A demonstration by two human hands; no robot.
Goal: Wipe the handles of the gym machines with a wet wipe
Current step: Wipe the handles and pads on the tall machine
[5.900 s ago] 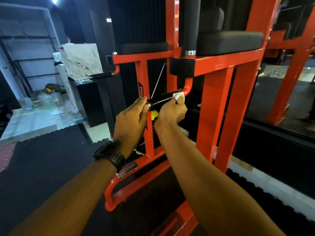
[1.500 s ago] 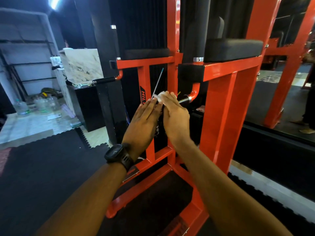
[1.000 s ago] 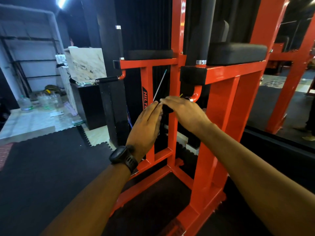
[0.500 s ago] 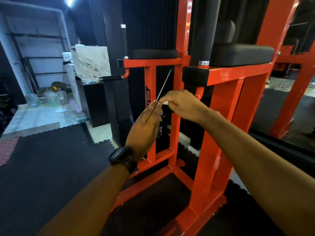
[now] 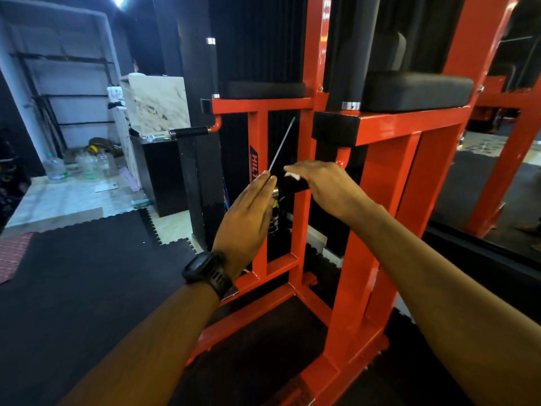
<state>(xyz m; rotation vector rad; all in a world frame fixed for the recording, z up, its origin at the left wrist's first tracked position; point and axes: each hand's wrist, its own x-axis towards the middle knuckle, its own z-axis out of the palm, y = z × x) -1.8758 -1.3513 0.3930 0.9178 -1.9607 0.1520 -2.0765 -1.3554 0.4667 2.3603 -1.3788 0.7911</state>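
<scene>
right hand: palm down on top of the near handle, fingers curled over the black grip. It clamps the wet wipe against the grip.
wet wipe: we only see a small white edge, poking out under the right fingertips on the upper side of the handle, close to its free end.
handle: short black bar, roughly horizontal, sticking out toward us and leftward from the red tube below the right pad. The chrome end cap shows at the free end; the far part is covered by the hand.
left hand: released and holding nothing, fingers straight and together, pointing up and away beside the handle's free end. The fingertips overlap the end cap from our angle, and we can't tell if they actually touch it.
watch: black, on the left wrist.
machine: red steel frame with two black pads on top, the left pad about level with the right one.
second handle: black grip on the frame's far left side, well apart from both hands.
thin rod: pale and tilted, running up and right from just above the left fingertips.
floor: black interlocking mats under the frame. Pale tiles lie beyond, with clear bottles and a marble slab at the back left.
</scene>
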